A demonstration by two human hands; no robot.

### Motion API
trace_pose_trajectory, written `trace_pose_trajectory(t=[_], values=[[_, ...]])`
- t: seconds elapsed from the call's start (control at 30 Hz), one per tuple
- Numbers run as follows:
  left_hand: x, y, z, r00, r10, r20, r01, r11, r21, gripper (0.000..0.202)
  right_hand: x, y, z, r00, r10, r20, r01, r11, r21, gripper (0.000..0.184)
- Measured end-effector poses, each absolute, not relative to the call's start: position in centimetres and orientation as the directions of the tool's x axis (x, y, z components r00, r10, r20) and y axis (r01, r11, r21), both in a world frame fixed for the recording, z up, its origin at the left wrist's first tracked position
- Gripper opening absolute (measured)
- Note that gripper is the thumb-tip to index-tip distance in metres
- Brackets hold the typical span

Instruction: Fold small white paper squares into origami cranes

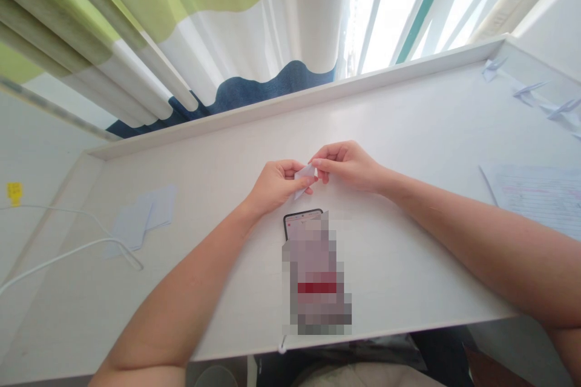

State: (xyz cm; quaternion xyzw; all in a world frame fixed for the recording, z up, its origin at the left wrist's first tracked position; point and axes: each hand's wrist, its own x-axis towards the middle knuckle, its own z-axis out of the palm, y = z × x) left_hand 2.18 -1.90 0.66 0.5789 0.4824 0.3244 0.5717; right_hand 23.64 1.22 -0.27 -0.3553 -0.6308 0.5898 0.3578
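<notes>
A small folded piece of white paper (305,176) is held between both hands above the middle of the desk. My left hand (282,183) pinches its lower left part, thumb across the front. At its upper right corner, the thumb and forefinger of my right hand (341,163) close on the paper. Fingers cover part of the folds, so the exact shape cannot be made out. Just below the hands lies a phone (303,217) with its screen lit, most of it blurred out by large blocks.
Flat paper slips (144,217) lie at the left beside a white cable (72,248). Several small folded paper pieces (529,91) stand at the far right, above a written sheet (540,196). A raised rim (290,99) runs along the desk's back, below a curtain (272,23).
</notes>
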Motion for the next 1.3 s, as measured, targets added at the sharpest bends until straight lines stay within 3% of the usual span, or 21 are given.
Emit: trace_pose_trajectory(t=[0.17, 0.47, 1.3], values=[[2.4, -2.0, 0.9, 0.305, 0.932, -0.194, 0.200, 0.137, 0.970, 0.035, 23.6, 1.1, -0.8, -0.504, 0.863, 0.041, 0.068, 0.087, -0.994, 0.025], [2.0, -1.8, 0.6, 0.388, 0.909, -0.149, 0.150, 0.097, 0.984, 0.045, 23.8, 1.4, -1.0, -0.520, 0.851, 0.081, 0.002, 0.096, -0.995, 0.028], [2.3, -2.0, 0.7, 0.330, 0.932, -0.151, 0.090, 0.128, 0.988, 0.034, 23.7, 1.3, -0.6, -0.537, 0.841, 0.068, -0.041, 0.055, -0.998, 0.030]])
